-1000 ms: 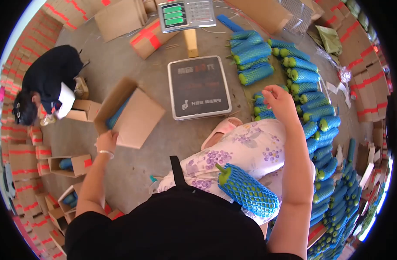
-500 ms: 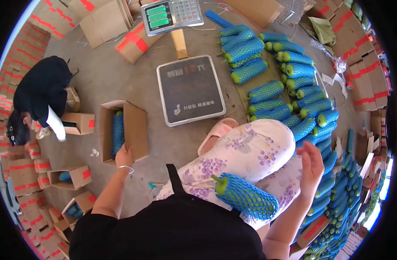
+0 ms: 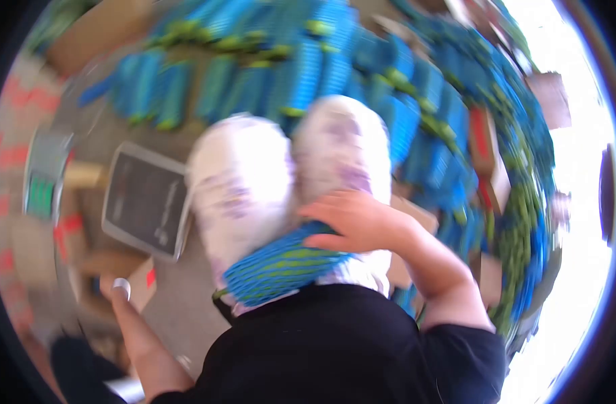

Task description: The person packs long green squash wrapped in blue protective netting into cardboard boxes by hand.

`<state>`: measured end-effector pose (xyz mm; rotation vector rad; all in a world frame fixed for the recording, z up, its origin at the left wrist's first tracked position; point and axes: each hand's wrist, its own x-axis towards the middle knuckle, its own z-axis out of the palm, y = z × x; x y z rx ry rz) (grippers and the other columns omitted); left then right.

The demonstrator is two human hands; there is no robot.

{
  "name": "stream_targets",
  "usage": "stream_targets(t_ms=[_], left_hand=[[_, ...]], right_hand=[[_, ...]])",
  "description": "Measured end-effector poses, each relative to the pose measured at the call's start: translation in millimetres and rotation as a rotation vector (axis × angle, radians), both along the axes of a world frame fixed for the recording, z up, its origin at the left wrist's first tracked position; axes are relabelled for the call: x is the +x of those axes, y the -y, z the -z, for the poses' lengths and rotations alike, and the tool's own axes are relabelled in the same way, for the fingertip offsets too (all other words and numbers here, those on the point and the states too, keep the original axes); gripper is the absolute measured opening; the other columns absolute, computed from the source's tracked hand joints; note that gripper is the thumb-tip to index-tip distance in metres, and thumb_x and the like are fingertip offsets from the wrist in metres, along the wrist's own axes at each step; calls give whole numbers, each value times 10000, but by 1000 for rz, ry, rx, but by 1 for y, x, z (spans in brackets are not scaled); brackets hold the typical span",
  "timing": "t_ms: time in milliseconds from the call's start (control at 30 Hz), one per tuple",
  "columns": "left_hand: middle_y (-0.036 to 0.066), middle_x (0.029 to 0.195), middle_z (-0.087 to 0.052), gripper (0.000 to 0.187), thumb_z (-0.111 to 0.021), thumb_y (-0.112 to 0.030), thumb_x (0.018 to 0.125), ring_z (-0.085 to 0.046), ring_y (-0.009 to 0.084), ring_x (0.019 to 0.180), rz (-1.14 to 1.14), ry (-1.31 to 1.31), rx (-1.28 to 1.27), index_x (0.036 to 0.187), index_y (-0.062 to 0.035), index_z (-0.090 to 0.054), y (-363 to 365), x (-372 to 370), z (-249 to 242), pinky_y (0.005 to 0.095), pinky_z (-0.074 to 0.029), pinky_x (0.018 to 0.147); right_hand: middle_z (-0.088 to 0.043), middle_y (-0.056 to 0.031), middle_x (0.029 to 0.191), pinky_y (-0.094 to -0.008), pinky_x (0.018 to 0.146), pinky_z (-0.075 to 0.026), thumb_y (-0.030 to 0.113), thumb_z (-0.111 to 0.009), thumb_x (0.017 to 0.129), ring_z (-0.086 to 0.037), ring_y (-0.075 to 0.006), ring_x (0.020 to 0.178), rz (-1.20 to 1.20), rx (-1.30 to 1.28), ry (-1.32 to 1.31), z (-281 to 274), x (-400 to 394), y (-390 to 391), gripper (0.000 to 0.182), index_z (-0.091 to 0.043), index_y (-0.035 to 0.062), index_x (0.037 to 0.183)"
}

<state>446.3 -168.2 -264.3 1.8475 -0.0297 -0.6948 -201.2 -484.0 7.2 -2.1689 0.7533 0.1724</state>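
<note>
A green gourd in a blue foam net (image 3: 281, 266) lies across my lap, its stem end to the left. My right hand (image 3: 352, 219) is around its right end, thumb on the near side and fingers over the far side. On the left, my left hand (image 3: 111, 286), with a white bracelet at the wrist, is closed on the edge of an open cardboard box (image 3: 143, 279). Its fingers are blurred and partly hidden. The box's inside is dark and hard to make out.
A platform scale (image 3: 146, 202) stands left of my knees, its display (image 3: 42, 192) beyond it. Rows of netted gourds (image 3: 308, 74) lie in front and to the right. More cardboard boxes (image 3: 483, 141) stand among them. A person in black (image 3: 86, 374) is at lower left.
My view has swung to the right and is blurred. My right hand, raised and free before, has come down onto the netted gourd. The left hand stays at the box.
</note>
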Motion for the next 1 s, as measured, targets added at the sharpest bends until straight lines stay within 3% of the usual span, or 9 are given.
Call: stream_targets(t_ms=[67,200,333,433,567,667,767,833,1000], left_hand=[[100,1011,-611,312,-565,-166,844,-580,217,870,230,17,-219,1068,51,-568,13,27,8,356,-477,785],[198,1264,-489,538,-533,-271,886,-509,277,1113,117,685,700,1299,46,-398,122,-31,-53,338,-395,951],[203,1298,-464,541,-521,-284,903,-477,284,1169,292,1132,761,1320,28,-376,168,-89,-107,326,-380,972],[179,1292,-476,425,-475,-148,928,-485,265,1161,382,1076,182,1312,14,-392,202,-122,-126,322,-393,960],[170,1284,-486,379,-434,-89,936,-513,257,1126,562,1044,-76,1299,14,-405,239,-201,-187,318,-399,952],[155,1268,-499,355,-396,-64,944,-529,250,1106,739,1122,-85,1290,17,-409,260,-245,-214,327,-407,943],[137,1245,-512,337,-380,-72,951,-530,239,1100,804,960,-239,1272,24,-423,285,-284,-226,328,-411,934],[125,1229,-519,323,-362,-80,957,-542,220,1069,953,988,-318,1248,36,-440,302,-305,-238,325,-423,918],[124,1194,-540,279,-374,-57,946,-571,199,979,1177,970,-494,1170,45,-505,340,-355,-257,314,-441,882]], right_hand=[[-606,-158,972,-403,839,-449,370,-651,788,-570,-330,950,74,48,84,-7,-10,-5,498,-545,25,1131],[-606,-120,1001,-330,847,-458,166,-716,749,-588,-254,951,683,-141,548,-5,-68,-15,360,-592,22,1055],[-582,-153,1121,-355,917,-420,236,-663,768,-544,-293,1060,1364,-531,23,59,-216,-33,393,-591,39,1101],[-387,-181,1359,-373,1035,-320,475,-655,716,-379,-315,1250,1433,-333,-748,129,-320,-116,821,-382,-27,1305],[-489,-309,1200,-420,982,-359,610,-686,606,-439,-392,1181,2034,-94,-568,192,-349,-230,989,-412,-127,1206],[-414,-271,1309,-384,1021,-327,612,-702,603,-407,-377,1217,2404,206,-337,212,-313,-291,1034,-381,-119,1259],[-446,-238,1284,-398,1028,-315,490,-699,676,-407,-351,1218,2165,25,-512,204,-292,-282,864,-406,-70,1265],[-507,-168,1228,-406,1022,-321,338,-670,713,-424,-323,1199,1487,-534,-435,167,-267,-227,623,-496,12,1214],[-579,-72,1147,-432,1026,-295,209,-545,759,-453,-274,1167,610,-416,-200,186,-190,-99,315,-613,98,1046]])
